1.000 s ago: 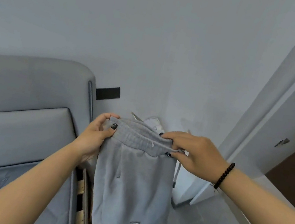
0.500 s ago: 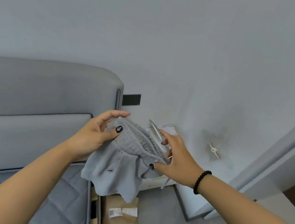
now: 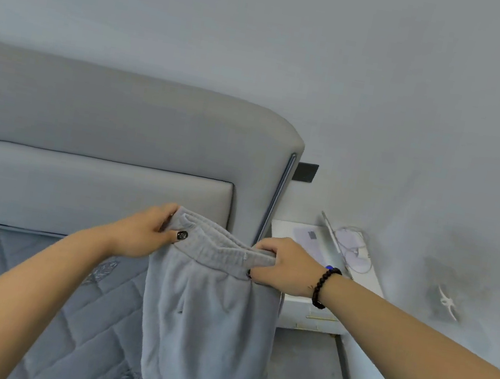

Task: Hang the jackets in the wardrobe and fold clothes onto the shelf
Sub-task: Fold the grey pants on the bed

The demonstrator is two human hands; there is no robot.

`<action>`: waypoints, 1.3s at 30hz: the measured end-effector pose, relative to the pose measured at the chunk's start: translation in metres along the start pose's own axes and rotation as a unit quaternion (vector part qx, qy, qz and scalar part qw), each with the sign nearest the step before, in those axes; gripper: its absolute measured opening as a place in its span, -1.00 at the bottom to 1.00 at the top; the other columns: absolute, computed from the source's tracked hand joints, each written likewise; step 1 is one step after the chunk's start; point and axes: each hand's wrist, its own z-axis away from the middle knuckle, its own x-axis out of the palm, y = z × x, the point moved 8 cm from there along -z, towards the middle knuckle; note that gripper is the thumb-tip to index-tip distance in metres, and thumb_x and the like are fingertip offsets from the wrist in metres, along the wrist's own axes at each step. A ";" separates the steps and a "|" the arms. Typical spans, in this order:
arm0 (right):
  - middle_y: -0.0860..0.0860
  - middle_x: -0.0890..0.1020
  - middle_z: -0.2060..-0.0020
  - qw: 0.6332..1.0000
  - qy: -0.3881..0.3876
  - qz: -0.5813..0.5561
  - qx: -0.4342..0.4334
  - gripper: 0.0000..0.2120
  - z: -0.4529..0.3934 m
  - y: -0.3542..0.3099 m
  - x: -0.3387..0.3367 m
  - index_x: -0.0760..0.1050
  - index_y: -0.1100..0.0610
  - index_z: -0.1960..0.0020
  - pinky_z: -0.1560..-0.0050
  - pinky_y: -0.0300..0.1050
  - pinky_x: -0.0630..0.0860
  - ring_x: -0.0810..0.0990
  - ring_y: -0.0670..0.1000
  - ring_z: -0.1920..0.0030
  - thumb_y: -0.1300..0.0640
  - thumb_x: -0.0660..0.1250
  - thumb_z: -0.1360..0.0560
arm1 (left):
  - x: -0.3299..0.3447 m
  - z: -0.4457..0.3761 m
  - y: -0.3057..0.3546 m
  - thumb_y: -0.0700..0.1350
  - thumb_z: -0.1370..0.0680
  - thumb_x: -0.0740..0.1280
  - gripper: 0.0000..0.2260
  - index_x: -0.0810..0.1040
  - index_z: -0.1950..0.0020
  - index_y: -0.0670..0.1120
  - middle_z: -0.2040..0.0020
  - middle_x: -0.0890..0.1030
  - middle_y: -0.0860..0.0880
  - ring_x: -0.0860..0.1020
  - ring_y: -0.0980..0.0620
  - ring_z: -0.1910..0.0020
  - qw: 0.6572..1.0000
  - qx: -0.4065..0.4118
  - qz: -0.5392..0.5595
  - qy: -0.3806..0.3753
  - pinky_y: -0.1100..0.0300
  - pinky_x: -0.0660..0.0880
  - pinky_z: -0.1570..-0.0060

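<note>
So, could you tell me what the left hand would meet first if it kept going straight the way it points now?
Probably the padded headboard: the left hand, gripping the waistband of the grey shorts, points forward and slightly right toward it. Depth is unclear.

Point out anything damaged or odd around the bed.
The wall right of the nightstand carries a dark smudged patch with a white broken-looking fitting in it. The grey shorts hang straight.

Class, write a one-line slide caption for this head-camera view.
Left hand and right hand grip the waistband of grey shorts, hanging above the bed edge.
</note>
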 end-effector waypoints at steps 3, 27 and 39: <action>-0.11 0.54 0.25 1.000 0.003 -0.001 -0.020 -0.90 -0.029 -0.019 0.026 0.53 0.00 0.16 0.32 -0.42 0.37 0.52 -0.10 0.19 0.18 0.41 -0.41 | -0.007 0.004 -0.060 -0.04 -0.61 0.27 -0.89 0.45 -0.08 -0.05 -0.03 0.59 -0.08 0.56 -0.12 -0.05 0.997 -0.075 -0.018 0.029 -0.11 0.50 -0.12; -0.04 0.53 0.13 0.991 -0.119 0.052 -0.015 -0.85 -0.031 0.085 0.273 0.61 0.08 0.03 0.07 -0.17 0.37 0.47 -0.04 0.10 0.26 0.36 -0.45 | 0.159 0.177 -0.227 -0.46 -0.50 0.32 -0.73 0.53 -0.03 -0.12 0.09 0.69 0.10 0.62 0.18 0.09 0.926 -0.206 0.261 0.178 0.31 0.53 0.04; -0.07 0.57 0.04 0.962 -0.265 0.028 0.067 -0.73 0.023 0.172 0.371 0.61 0.06 -0.07 -0.03 -0.26 0.47 0.55 -0.07 0.01 0.26 0.41 -0.40 | 0.294 0.237 -0.284 -0.38 -0.50 0.39 -0.53 0.61 0.07 0.26 0.07 0.70 0.11 0.64 0.18 0.06 0.863 -0.325 0.341 0.182 0.40 0.51 0.06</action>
